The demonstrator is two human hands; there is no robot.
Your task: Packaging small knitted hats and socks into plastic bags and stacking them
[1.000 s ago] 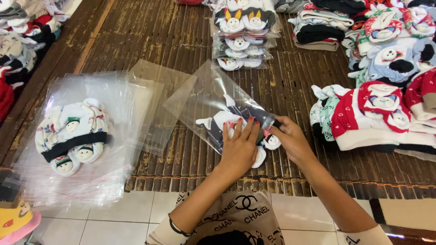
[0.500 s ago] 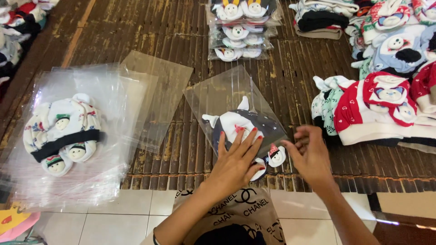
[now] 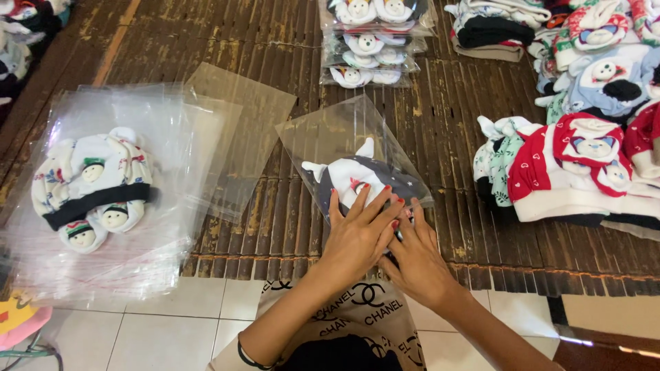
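Our left hand and right hand lie flat with fingers spread, pressing one bagged hat; one hat weighs down the bag stack

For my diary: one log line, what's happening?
left hand: pressing hat | right hand: at clear bag mouth | bamboo mat

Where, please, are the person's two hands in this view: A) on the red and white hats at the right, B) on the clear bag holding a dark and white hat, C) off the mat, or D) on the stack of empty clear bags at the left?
B: the left hand and the right hand press together on the near end of the clear bag, with the dark and white hat inside it.
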